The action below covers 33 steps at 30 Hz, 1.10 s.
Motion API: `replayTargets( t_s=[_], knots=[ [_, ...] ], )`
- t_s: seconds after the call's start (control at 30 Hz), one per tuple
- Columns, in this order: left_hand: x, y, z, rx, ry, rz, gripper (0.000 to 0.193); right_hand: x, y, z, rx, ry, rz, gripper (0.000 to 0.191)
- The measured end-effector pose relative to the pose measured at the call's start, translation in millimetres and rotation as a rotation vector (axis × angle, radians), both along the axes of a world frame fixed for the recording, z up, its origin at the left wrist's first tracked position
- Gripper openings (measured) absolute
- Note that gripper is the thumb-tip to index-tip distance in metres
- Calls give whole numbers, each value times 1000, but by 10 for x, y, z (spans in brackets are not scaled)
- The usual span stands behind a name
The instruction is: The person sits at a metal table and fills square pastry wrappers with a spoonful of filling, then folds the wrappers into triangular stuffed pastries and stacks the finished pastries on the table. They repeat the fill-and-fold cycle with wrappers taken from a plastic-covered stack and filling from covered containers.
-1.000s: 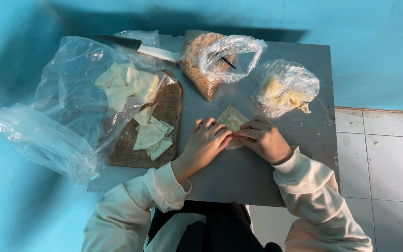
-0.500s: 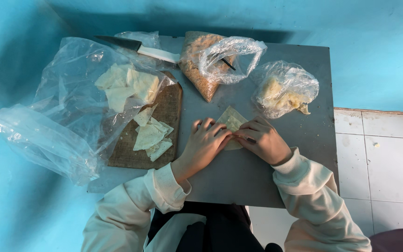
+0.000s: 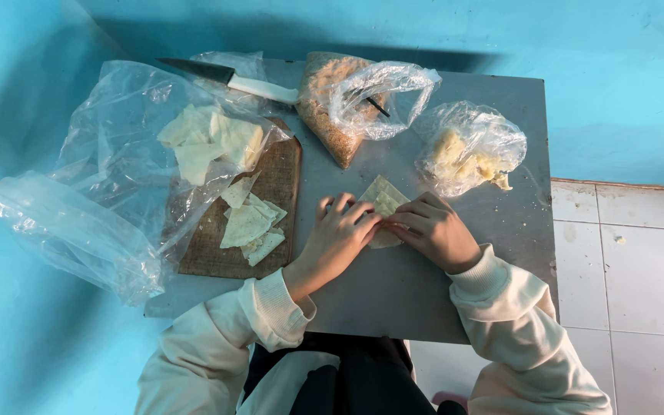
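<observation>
Pale dough sheet (image 3: 382, 201) lies on the grey counter (image 3: 424, 300), right of the board (image 3: 270, 192). Left hand (image 3: 340, 234) and right hand (image 3: 436, 230) both pinch its near edge, fingers closed on it: folding, seemingly. Next move needs even pressure along the seam.

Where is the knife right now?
The knife lies at the table's far left edge, above the wooden board and beside the crumb bag.
</observation>
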<state>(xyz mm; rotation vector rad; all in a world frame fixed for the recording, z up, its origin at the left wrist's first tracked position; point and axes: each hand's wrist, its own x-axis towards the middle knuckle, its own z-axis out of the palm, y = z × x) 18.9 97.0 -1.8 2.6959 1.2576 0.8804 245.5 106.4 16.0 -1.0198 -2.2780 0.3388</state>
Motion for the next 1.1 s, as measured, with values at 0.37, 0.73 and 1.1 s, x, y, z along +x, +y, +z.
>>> replayTargets(
  t_s=[0.37,0.73,1.1],
  knots=[
    [22,46,-102,6,-4,17,17,-2,36,12,-45,45,-2,22],
    [38,82,-77,-18,45,21,16,3,33,36,51,14,3,26],
    [35,106,-110,0,6,30,13,-18,97,-11,7,51,-21,22]
  ],
)
